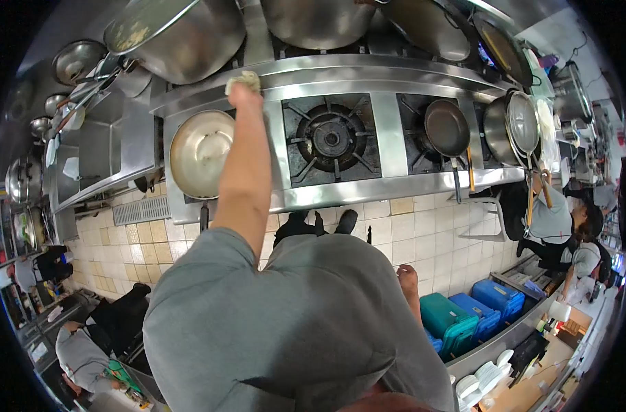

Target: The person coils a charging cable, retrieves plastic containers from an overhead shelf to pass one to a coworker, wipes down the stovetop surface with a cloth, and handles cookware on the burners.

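My left hand (245, 95) is stretched forward, closed on a pale crumpled cloth (248, 82). It presses the cloth against the steel ledge (299, 77) along the back of the stove. Below that forearm sits a wide steel frying pan (197, 154), partly hidden by the arm, its handle toward me. Right of the arm is a bare black gas burner (331, 139). Low at my side hangs my right hand (408, 277), fingers loosely bent and apart, with nothing visible in it.
Large steel pots (196, 41) stand behind the ledge. A dark frying pan (447, 129) rests on the right burner, beside stacked pans and a strainer (522, 122). Lidded bins (448, 319) are behind me on the right. Other people (557, 213) are at both sides.
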Demonstrator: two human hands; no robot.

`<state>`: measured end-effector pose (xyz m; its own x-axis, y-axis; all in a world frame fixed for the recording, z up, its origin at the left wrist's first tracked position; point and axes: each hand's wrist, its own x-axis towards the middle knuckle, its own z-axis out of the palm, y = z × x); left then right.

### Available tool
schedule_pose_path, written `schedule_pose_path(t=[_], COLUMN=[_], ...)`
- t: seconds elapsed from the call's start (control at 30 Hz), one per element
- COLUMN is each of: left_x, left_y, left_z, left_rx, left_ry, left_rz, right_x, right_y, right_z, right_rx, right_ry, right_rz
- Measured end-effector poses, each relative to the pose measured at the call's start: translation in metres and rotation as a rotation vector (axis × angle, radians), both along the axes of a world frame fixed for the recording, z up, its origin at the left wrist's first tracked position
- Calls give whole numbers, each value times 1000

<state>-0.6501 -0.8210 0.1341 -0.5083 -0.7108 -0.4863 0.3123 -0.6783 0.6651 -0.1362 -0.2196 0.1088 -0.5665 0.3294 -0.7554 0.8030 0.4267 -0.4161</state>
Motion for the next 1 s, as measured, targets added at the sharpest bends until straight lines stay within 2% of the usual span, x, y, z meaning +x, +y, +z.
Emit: schedule_pose_path(t=[0.03,0.07,0.17,0.2,0.27,0.3,0.37,0.43,0.47,0.57,0.63,0.67,0.73,0.77,0.83,0.87,0.93,0.97,1.0], left_x=[2,-7,-33,-45,-69,-72,-70,-89,-123,-138,-146,-156,-185,-188,-185,-185,-182,-181,-184], left_y=[11,15,26,38,64,85,147,190,198,267,306,322,349,362,386,398,425,440,445], left_z=[36,47,57,38,-13,-2,40,33,-13,-5,7,3,-19,-26,-14,-3,10,16,8], left_rx=[-6,-1,-1742,-1760,-1634,-1649,-1643,-1622,-1644,-1705,-1674,-1674,-1691,-1687,-1851,-1934,-2090,-2167,-2078], left_ry=[-107,-104,-1620,-1610,-1478,-1474,-1409,-1362,-1345,-1345,-1220,-1219,-1377,-1375,-1270,-1213,-1089,-1020,-978], left_rz=[-27,-39,-1492,-1500,-934,-946,-1314,-1323,-1477,-1388,-1589,-1594,-2038,-2042,-2028,-2014,-1987,-1965,-1894], right_x=[2,3,16,20,38,69,120,152,165,188,192,191,175,163,102,80,62,58,53], right_y=[0,2,-9,-16,-30,-18,1,9,13,24,34,39,45,49,43,40,40,44,48], right_z=[-5,-9,6,12,23,-4,-45,-50,-50,-50,-49,-50,-45,-40,-9,-2,4,-1,1], right_rx=[-63,-125,-132,-141,-61,-11,88,177,199,260,312,342,393,395,-47,-44,-36,-119,-112], right_ry=[50,101,152,189,171,245,294,178,140,70,78,110,175,172,-15,-14,127,132,137], right_rz=[-158,-318,-310,-289,-198,-18,263,372,390,439,480,502,540,541,-149,-150,-329,-450,-448])
